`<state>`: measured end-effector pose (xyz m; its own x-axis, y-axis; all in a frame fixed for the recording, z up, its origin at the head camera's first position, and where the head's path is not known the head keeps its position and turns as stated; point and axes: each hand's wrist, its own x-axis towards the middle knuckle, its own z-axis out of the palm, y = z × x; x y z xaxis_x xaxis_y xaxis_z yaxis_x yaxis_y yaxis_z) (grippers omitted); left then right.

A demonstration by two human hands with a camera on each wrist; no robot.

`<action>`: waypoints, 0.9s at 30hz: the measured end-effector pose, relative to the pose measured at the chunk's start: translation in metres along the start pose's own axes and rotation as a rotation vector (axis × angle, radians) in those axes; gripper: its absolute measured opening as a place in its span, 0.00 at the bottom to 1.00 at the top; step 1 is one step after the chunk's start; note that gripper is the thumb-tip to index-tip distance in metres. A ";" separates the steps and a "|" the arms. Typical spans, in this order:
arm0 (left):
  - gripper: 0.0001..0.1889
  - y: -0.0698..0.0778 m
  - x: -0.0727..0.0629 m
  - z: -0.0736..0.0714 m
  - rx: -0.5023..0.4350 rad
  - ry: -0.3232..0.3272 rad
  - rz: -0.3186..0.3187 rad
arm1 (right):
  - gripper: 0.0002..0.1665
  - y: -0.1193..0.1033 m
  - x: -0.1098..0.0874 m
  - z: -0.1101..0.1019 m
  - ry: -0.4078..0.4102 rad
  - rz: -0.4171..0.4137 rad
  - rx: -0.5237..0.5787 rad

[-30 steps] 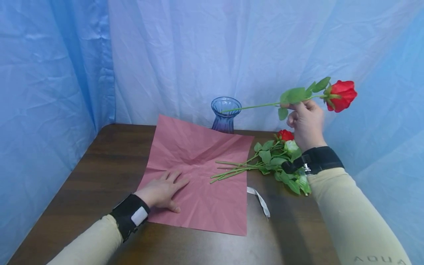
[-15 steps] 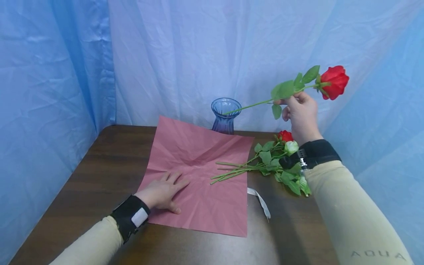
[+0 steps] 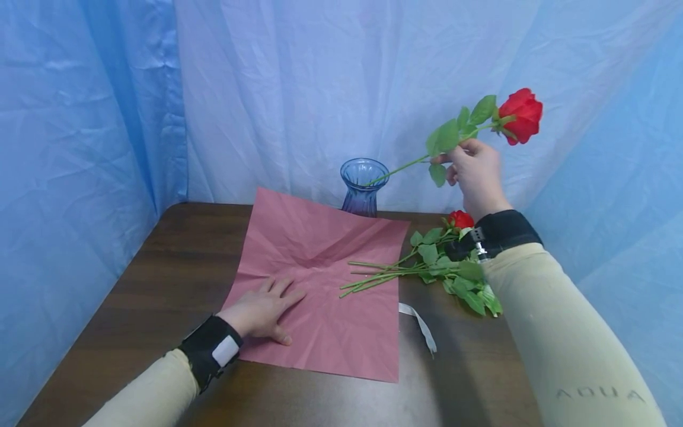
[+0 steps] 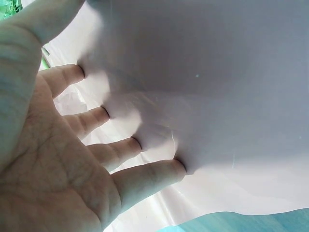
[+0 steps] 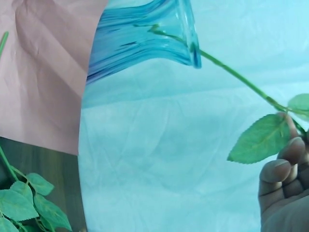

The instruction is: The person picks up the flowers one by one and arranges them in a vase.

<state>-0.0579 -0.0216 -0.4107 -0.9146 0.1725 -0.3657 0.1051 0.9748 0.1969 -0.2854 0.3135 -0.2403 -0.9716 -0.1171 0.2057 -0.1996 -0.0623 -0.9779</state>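
Observation:
My right hand (image 3: 476, 175) pinches the leafy stem of a red rose (image 3: 520, 117), held slanted with its bloom up to the right. The lower stem end dips inside the mouth of a blue glass vase (image 3: 360, 198); the right wrist view shows the stem tip (image 5: 154, 30) within the glass neck. With fingers spread, my left hand (image 3: 261, 311) rests on a creased pink sheet of paper (image 3: 331, 332). In the left wrist view its fingertips (image 4: 174, 166) press against the paper. The vase's base is hidden behind the paper's far edge.
Several more roses, one red bloom (image 3: 460, 219) and pale ones among green leaves (image 3: 428, 254), lie right of centre, their stems across the paper. A white ribbon (image 3: 421, 326) pokes out from the paper's right edge. Blue curtains (image 3: 299, 89) hang behind the brown table (image 3: 160, 279).
My right hand has moved left and upward with the rose, tilting it steeper. The stem end has sunk lower into the vase's mouth. My left hand has stayed on the paper.

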 end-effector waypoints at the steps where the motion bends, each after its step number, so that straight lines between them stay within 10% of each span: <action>1: 0.54 0.000 0.000 0.000 0.000 0.000 0.000 | 0.09 -0.001 0.000 0.002 -0.003 -0.001 -0.012; 27: 0.54 0.000 0.000 0.002 -0.006 0.012 0.009 | 0.18 -0.002 0.007 0.044 -0.162 0.013 -0.419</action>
<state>-0.0573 -0.0216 -0.4124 -0.9184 0.1792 -0.3527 0.1110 0.9724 0.2052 -0.2859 0.2691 -0.2351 -0.9484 -0.2711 0.1643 -0.2547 0.3432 -0.9041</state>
